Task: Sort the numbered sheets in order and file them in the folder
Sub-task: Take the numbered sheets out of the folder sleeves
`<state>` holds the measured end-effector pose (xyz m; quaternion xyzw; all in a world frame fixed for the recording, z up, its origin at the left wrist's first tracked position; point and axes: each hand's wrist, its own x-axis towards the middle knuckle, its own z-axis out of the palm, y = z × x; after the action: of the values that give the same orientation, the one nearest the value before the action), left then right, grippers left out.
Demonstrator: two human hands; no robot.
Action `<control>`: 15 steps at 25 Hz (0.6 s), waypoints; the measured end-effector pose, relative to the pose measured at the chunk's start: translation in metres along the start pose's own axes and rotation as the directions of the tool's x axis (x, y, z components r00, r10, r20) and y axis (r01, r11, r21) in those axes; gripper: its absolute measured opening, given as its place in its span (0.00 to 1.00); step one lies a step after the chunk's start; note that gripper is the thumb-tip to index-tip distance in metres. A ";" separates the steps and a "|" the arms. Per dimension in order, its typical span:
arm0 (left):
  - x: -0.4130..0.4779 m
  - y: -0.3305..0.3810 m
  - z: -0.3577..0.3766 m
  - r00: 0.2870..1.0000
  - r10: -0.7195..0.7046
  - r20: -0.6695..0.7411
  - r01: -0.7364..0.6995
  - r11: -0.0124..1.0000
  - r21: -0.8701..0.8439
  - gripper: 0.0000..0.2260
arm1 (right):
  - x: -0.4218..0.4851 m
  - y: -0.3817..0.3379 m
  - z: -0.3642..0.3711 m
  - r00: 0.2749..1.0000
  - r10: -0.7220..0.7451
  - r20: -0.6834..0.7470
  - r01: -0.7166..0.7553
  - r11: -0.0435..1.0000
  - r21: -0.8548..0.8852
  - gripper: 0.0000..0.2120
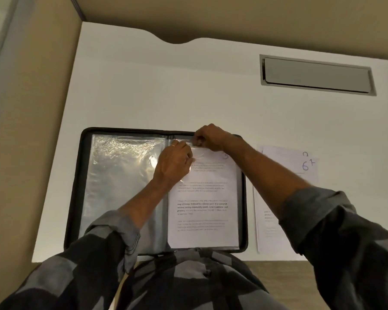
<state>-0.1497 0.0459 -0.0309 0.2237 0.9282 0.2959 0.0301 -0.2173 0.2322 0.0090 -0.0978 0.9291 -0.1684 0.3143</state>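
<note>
White desk (166, 86), matte, evenly lit. Beige partition panel (31, 108) along the desk's left edge, grey frame strip (0, 52) outside it. Second beige panel (233, 19) along the far edge, curved notch (177, 40) in its lower rim. Grey recessed cable flap (317, 74) near the far right corner, closed. Brown floor strip (273, 267) below the near edge.

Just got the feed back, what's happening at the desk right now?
A person is filing into an open folder on the desk. Left grip and right grip both pinch the top edge of its right-hand sleeve, where a printed sheet lies. More sheets, one marked 6, lie to the folder's right.
</note>
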 end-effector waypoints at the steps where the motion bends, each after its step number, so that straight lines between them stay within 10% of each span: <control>1: 0.000 -0.001 0.000 1.000 0.000 -0.012 0.000 1.000 -0.008 0.09 | 0.006 0.000 -0.005 0.994 0.050 0.093 -0.050 0.999 0.005 0.09; 9: 0.001 -0.010 -0.011 0.998 0.059 -0.026 -0.060 0.998 -0.036 0.08 | 0.032 0.005 -0.028 0.886 0.108 0.452 -0.110 0.994 -0.023 0.15; 15: 0.016 -0.020 -0.020 0.997 0.039 0.073 -0.028 0.990 -0.138 0.22 | 0.037 0.011 -0.031 0.925 0.120 0.361 -0.091 0.991 -0.097 0.10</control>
<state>-0.1761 0.0275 -0.0245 0.2477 0.9000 0.3507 0.0753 -0.2665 0.2399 0.0075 -0.0894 0.8641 -0.0936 0.4863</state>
